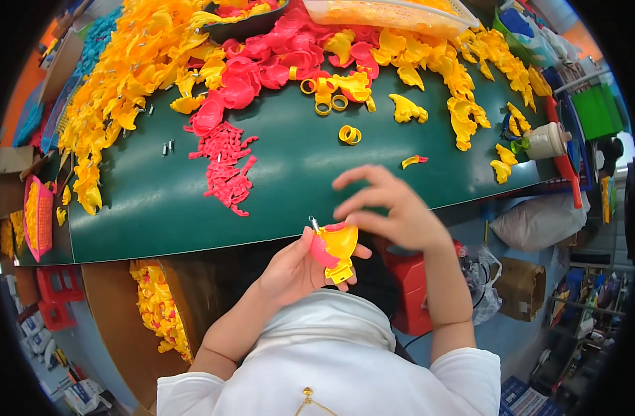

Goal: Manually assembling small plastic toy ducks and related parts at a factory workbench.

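Observation:
My left hand [288, 270] is closed around a yellow and pink plastic toy part [341, 243] near the table's front edge. A small metal spring [313, 222] sticks up at its upper left, by my left thumb. Just to the right, my right hand [400, 211] is raised with its fingers apart, slightly blurred, and nothing shows in it. Its thumb is close to the part's upper right; whether they touch I cannot tell. On the table beyond lies a small yellow and pink piece [414, 161].
On the green table [282, 187] are small pink pieces [227, 166], yellow rings [350, 135], loose springs [167, 148], yellow shells [116, 83] and pink shells [241, 83]. A box [109, 305] of assembled parts stands at lower left. A red stool [409, 291] is at right.

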`<control>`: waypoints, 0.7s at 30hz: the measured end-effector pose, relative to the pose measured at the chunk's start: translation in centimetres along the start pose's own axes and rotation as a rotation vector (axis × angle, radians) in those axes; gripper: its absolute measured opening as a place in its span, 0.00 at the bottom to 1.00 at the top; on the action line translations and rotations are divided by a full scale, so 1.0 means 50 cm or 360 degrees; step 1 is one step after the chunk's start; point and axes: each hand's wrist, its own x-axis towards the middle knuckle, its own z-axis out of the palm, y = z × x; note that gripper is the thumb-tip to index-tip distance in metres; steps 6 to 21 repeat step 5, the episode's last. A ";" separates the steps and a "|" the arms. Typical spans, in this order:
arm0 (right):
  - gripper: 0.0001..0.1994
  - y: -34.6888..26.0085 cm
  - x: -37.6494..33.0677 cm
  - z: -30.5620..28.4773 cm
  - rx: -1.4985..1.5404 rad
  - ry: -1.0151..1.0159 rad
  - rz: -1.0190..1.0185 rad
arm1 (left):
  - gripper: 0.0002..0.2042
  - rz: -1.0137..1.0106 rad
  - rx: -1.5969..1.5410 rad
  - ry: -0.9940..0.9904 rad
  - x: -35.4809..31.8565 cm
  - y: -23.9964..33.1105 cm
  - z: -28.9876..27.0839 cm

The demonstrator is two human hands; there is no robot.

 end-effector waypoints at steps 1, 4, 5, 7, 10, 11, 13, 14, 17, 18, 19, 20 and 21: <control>0.08 0.003 0.010 -0.025 0.0020 0.0104 0.0195 | 0.31 0.0042 -0.0157 -0.0096 0.001 -0.007 -0.007; 0.20 0.126 0.042 -0.116 -0.1158 0.0698 0.0215 | 0.33 0.0138 0.0041 0.0116 0.021 -0.001 0.013; 0.26 0.147 0.058 -0.126 -0.1542 0.0673 0.0443 | 0.35 0.0209 0.0221 0.0214 0.029 0.008 0.021; 0.26 0.147 0.058 -0.126 -0.1542 0.0673 0.0443 | 0.35 0.0209 0.0221 0.0214 0.029 0.008 0.021; 0.26 0.147 0.058 -0.126 -0.1542 0.0673 0.0443 | 0.35 0.0209 0.0221 0.0214 0.029 0.008 0.021; 0.26 0.147 0.058 -0.126 -0.1542 0.0673 0.0443 | 0.35 0.0209 0.0221 0.0214 0.029 0.008 0.021; 0.26 0.147 0.058 -0.126 -0.1542 0.0673 0.0443 | 0.35 0.0209 0.0221 0.0214 0.029 0.008 0.021; 0.26 0.147 0.058 -0.126 -0.1542 0.0673 0.0443 | 0.35 0.0209 0.0221 0.0214 0.029 0.008 0.021; 0.26 0.147 0.058 -0.126 -0.1542 0.0673 0.0443 | 0.35 0.0209 0.0221 0.0214 0.029 0.008 0.021; 0.26 0.147 0.058 -0.126 -0.1542 0.0673 0.0443 | 0.35 0.0209 0.0221 0.0214 0.029 0.008 0.021; 0.26 0.147 0.058 -0.126 -0.1542 0.0673 0.0443 | 0.35 0.0209 0.0221 0.0214 0.029 0.008 0.021; 0.26 0.147 0.058 -0.126 -0.1542 0.0673 0.0443 | 0.35 0.0209 0.0221 0.0214 0.029 0.008 0.021; 0.26 0.147 0.058 -0.126 -0.1542 0.0673 0.0443 | 0.35 0.0209 0.0221 0.0214 0.029 0.008 0.021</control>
